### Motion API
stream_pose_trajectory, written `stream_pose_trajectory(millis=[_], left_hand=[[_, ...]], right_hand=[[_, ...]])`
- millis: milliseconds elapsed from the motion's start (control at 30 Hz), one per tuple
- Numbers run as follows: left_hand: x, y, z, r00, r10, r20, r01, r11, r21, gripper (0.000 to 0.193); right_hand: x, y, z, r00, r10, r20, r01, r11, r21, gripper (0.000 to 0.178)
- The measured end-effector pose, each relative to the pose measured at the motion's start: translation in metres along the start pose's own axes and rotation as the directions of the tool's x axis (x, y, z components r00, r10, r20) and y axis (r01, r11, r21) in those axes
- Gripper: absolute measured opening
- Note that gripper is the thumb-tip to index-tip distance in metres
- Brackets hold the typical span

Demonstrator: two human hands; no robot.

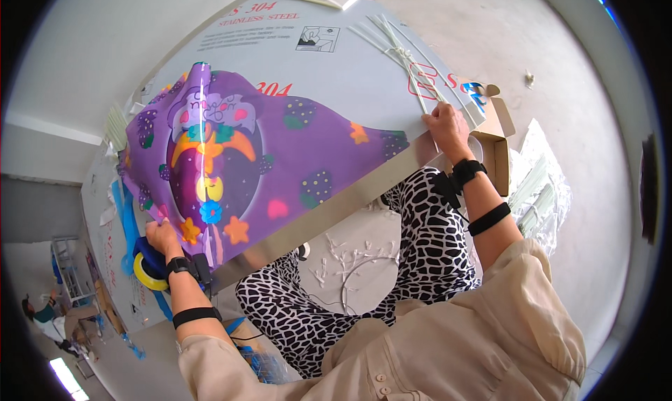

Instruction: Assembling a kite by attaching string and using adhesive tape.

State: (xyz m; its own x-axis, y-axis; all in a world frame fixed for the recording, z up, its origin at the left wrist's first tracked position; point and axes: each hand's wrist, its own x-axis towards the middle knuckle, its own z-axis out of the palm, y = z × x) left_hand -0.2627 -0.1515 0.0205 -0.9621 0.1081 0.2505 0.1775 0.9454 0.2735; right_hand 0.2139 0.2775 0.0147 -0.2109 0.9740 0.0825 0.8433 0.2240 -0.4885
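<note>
A purple printed kite sail, with stars, strawberries and a dark oval in its pattern, lies over the table's left and near part. A raised, shiny fold runs down its middle. My left hand is closed on its lower left edge, beside a roll of yellow and blue tape. At the table's right edge, my right hand is closed around the near end of a thin white rod. Several more thin white rods lie loosely bundled just beyond that hand.
The grey, film-covered table has a bare metal near edge. An open cardboard box and a clear plastic bag of rods are at right. Small white pieces lie between my knees. Another person is far left.
</note>
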Motion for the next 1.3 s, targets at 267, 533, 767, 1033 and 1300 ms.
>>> stream_pose_trajectory(millis=[267, 533, 767, 1033, 1300], left_hand=[[-0.046, 0.026, -0.021, 0.976, 0.103, -0.191, -0.142, 0.969, -0.203, 0.044], [-0.154, 0.053, -0.043, 0.932, 0.346, -0.106, -0.353, 0.806, -0.475, 0.03], [-0.224, 0.081, -0.035, 0.906, 0.415, 0.088, -0.286, 0.75, -0.597, 0.024], [-0.235, 0.108, -0.031, 0.837, 0.513, 0.19, -0.295, 0.716, -0.633, 0.019], [-0.234, 0.138, -0.032, 0.783, 0.622, -0.025, -0.558, 0.683, -0.471, 0.027]], right_hand=[[0.026, 0.005, 0.003, 0.988, -0.016, -0.155, 0.006, 0.998, -0.06, 0.026], [0.05, 0.026, 0.005, 1.0, 0.023, -0.009, -0.025, 0.983, -0.182, 0.019], [0.04, 0.033, 0.0, 0.996, 0.011, -0.088, -0.011, 1.0, 0.0, 0.016], [-0.02, -0.037, 0.003, 0.745, -0.624, 0.236, 0.625, 0.777, 0.08, 0.005], [-0.05, -0.081, 0.021, 0.44, -0.764, 0.471, 0.83, 0.546, 0.111, 0.013]])
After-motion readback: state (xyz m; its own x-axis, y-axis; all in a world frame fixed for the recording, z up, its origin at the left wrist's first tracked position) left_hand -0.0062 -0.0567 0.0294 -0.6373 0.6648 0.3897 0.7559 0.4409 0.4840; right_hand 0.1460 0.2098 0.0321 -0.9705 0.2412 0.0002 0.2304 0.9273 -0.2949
